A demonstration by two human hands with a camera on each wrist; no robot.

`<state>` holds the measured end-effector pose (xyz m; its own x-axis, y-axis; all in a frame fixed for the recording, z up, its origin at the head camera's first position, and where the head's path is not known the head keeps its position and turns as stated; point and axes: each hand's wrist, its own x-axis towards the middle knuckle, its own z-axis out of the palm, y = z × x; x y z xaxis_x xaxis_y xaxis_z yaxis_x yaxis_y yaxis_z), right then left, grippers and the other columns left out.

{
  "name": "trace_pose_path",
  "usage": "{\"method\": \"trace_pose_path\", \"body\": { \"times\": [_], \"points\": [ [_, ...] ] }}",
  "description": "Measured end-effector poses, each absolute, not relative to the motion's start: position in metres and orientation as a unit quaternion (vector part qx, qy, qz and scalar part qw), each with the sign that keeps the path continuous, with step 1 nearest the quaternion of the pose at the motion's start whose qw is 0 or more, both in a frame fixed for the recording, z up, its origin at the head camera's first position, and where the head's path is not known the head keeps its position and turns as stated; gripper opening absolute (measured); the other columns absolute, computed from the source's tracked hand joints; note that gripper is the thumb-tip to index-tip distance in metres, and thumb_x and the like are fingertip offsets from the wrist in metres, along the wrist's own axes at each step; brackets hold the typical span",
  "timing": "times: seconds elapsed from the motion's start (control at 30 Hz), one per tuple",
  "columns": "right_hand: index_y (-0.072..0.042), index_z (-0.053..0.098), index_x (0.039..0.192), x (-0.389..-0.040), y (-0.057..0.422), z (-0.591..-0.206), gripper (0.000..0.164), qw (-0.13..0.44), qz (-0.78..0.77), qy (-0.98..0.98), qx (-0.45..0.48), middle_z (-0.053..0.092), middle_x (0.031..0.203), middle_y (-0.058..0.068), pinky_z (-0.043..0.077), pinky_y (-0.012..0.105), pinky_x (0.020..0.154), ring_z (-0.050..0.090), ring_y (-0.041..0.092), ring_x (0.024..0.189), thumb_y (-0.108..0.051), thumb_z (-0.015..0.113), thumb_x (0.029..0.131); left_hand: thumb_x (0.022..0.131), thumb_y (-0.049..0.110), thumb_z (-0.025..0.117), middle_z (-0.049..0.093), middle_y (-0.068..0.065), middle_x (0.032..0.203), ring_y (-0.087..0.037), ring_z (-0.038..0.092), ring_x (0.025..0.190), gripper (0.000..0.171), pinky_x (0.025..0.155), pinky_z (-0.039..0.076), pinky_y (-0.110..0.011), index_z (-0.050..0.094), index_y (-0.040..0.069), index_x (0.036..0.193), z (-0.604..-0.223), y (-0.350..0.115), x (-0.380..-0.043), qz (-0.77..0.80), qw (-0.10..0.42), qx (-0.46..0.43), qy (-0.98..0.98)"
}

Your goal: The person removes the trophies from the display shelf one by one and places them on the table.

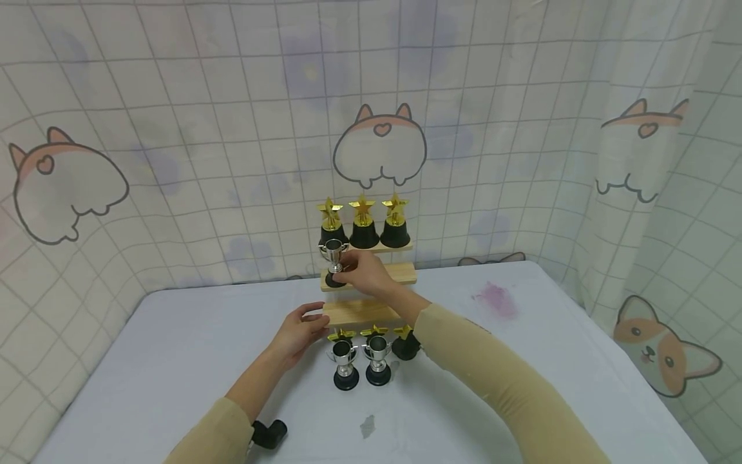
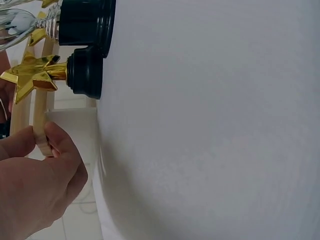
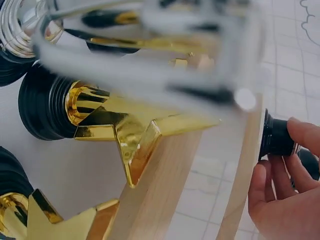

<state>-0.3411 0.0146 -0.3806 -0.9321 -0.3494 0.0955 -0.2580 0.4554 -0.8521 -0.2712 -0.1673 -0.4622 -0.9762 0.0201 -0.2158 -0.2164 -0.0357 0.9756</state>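
My right hand holds a small silver trophy cup upright at the left end of the middle wooden shelf. In the right wrist view, its fingers grip near the cup's black base, which is against or very close to the board. The thumb and fingers of my left hand pinch the left end of the lower wooden shelf; the left wrist view shows this grip on the board's end. Two more silver trophy cups stand on the table in front.
Three gold star trophies line the top shelf. Other star trophies stand on the table below the lower shelf, behind the cups. A black object lies beside my left sleeve. A patterned curtain hangs behind the white table.
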Motion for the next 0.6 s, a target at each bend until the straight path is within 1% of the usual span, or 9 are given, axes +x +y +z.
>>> {"method": "trace_pose_path", "body": {
  "times": [0.17, 0.33, 0.47, 0.6],
  "points": [
    [-0.005, 0.069, 0.123, -0.340, 0.018, -0.377, 0.035, 0.048, -0.488, 0.855, -0.167, 0.070, 0.112, 0.006, 0.056, 0.037, 0.089, 0.065, 0.021, 0.105, -0.019, 0.079, 0.093, 0.102, 0.002, 0.061, 0.055, -0.021, 0.120, -0.020, 0.063, 0.097, 0.050, 0.092, 0.057, -0.031, 0.042, -0.006, 0.148, -0.462, -0.168, -0.271, 0.719, 0.084, -0.071, 0.686],
    [-0.004, 0.068, 0.124, -0.337, 0.023, -0.372, 0.037, 0.040, -0.490, 0.856, -0.157, 0.070, 0.114, 0.007, 0.055, 0.037, 0.092, 0.064, 0.022, 0.107, -0.018, 0.080, 0.091, 0.102, 0.003, 0.062, 0.056, -0.020, 0.120, -0.018, 0.064, 0.095, 0.050, 0.091, 0.057, -0.031, 0.043, -0.004, 0.148, -0.461, -0.167, -0.273, 0.719, 0.083, -0.074, 0.686],
    [-0.003, 0.066, 0.126, -0.334, 0.026, -0.370, 0.041, 0.045, -0.503, 0.850, -0.153, 0.069, 0.118, 0.009, 0.055, 0.037, 0.093, 0.064, 0.024, 0.111, -0.017, 0.081, 0.091, 0.102, 0.003, 0.061, 0.055, -0.021, 0.124, -0.019, 0.064, 0.098, 0.051, 0.096, 0.056, -0.034, 0.042, -0.003, 0.149, -0.461, -0.167, -0.273, 0.718, 0.087, -0.077, 0.686],
    [-0.001, 0.066, 0.124, -0.330, 0.032, -0.371, 0.038, 0.051, -0.521, 0.837, -0.162, 0.068, 0.119, 0.011, 0.057, 0.036, 0.092, 0.065, 0.027, 0.112, -0.013, 0.080, 0.091, 0.103, 0.004, 0.061, 0.054, -0.023, 0.128, -0.022, 0.064, 0.103, 0.052, 0.101, 0.053, -0.039, 0.041, -0.002, 0.150, -0.463, -0.168, -0.272, 0.718, 0.091, -0.078, 0.685]
  ]
}}
